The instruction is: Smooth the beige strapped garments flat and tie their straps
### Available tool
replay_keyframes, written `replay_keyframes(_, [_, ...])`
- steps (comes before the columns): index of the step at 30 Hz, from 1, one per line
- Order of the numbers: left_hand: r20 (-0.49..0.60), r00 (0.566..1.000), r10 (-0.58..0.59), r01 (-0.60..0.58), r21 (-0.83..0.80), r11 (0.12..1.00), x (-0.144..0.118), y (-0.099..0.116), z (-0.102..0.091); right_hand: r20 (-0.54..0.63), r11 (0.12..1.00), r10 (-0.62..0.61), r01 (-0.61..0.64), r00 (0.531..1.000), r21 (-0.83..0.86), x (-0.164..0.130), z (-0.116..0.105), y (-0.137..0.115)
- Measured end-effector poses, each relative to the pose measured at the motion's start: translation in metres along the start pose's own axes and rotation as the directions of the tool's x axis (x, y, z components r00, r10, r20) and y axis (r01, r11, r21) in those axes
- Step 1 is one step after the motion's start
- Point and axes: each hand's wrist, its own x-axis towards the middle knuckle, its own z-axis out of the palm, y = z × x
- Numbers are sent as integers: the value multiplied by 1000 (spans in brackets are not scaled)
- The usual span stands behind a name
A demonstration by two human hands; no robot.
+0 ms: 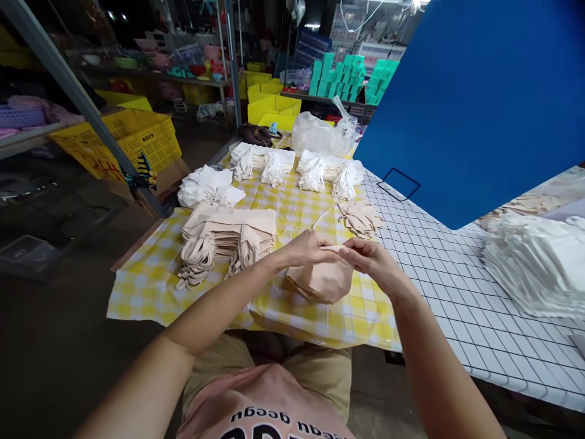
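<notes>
- Both forearms bare, reaching from near edge toward far, converging at mid-scene.
- Left hand: knuckles up, fingers curled, thumb + index pinched shut at its right tip.
- Right hand: fingers bent, fingertips pinched, pointing left.
- Grip tips of both hands meet, touching or just beside each other.
- Wrists roughly level, slightly flexed; elbows wide apart, near the torso.
</notes>
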Motion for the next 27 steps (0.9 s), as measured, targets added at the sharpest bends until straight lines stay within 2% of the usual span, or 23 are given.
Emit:
replay_keyframes(3, [-24, 999, -35, 33, -57, 998, -7, -6, -21, 133, 998, 66, -67, 989, 4, -5, -10, 7])
replay_keyframes(6, [-36, 997, -67, 66, -20, 998, -13, -7, -37, 109, 999, 43, -44, 993, 11, -8, -13, 10])
replay_keyframes(9, [-7, 999, -36, 36, 6, 999, -14, -3, -39, 69, 999, -20, 21, 997, -25, -8, -9, 6])
replay_keyframes(12, [54, 998, 30, -27, -52, 998, -9, 3, -29, 76, 996, -60, 65, 995, -64, -4, -1, -2])
replay_keyframes(15, [67, 998, 1, 2, -43, 999, -2, 8, -23, 68, 992, -90, 95, 994, -77, 0, 3, -8])
replay_keyframes(17, [78, 997, -12, 15, -33, 999, 0, 12, -26, 76, 991, -103, 108, 992, -78, -1, 1, -8])
replay_keyframes(20, [97, 995, 26, -12, -145, 989, -2, 20, -46, 172, 991, -80, 97, 982, -93, -4, -6, -3])
replay_keyframes(21, [71, 997, 38, -24, -191, 981, -5, 23, -54, 218, 992, -58, 82, 974, -100, -5, -9, 0])
replay_keyframes(23, [-56, 998, 42, -55, -248, 967, -10, 28, -71, 290, 993, -2, 37, 957, -115, -8, -16, 7])
replay_keyframes(27, [-339, 940, 31, -132, -277, 952, -20, 33, -94, 320, 981, 65, -3, 945, -192, -13, -31, 16])
